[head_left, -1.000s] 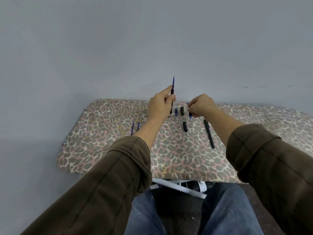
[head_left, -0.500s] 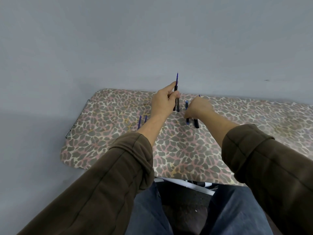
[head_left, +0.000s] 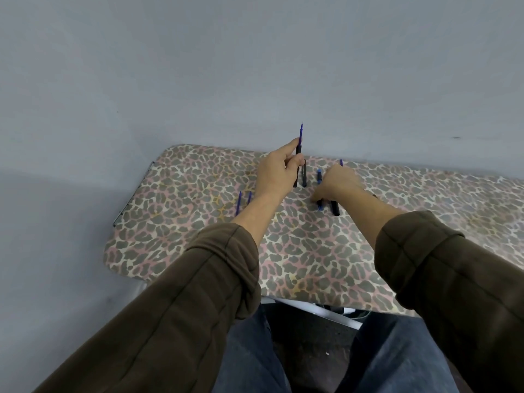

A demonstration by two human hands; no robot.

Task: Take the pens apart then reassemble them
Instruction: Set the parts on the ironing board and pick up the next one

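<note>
My left hand is raised above the leopard-print board and grips a black pen barrel with a blue refill that points upward. My right hand rests low on the board, its fingers closed over a black pen piece. A blue tip pokes out past that hand's knuckles. A blue pen part lies under its fingertips. A black barrel piece lies between the hands. Two thin blue refills lie left of my left forearm.
The board's far edge meets a grey wall, and a metal rim runs along its left end. A white frame bar shows under the near edge, above my knees in jeans.
My right hand has dropped from beside my left hand down onto the board among the pen parts. My left hand still holds its pen upright. The long black pen is now hidden by my right arm.
</note>
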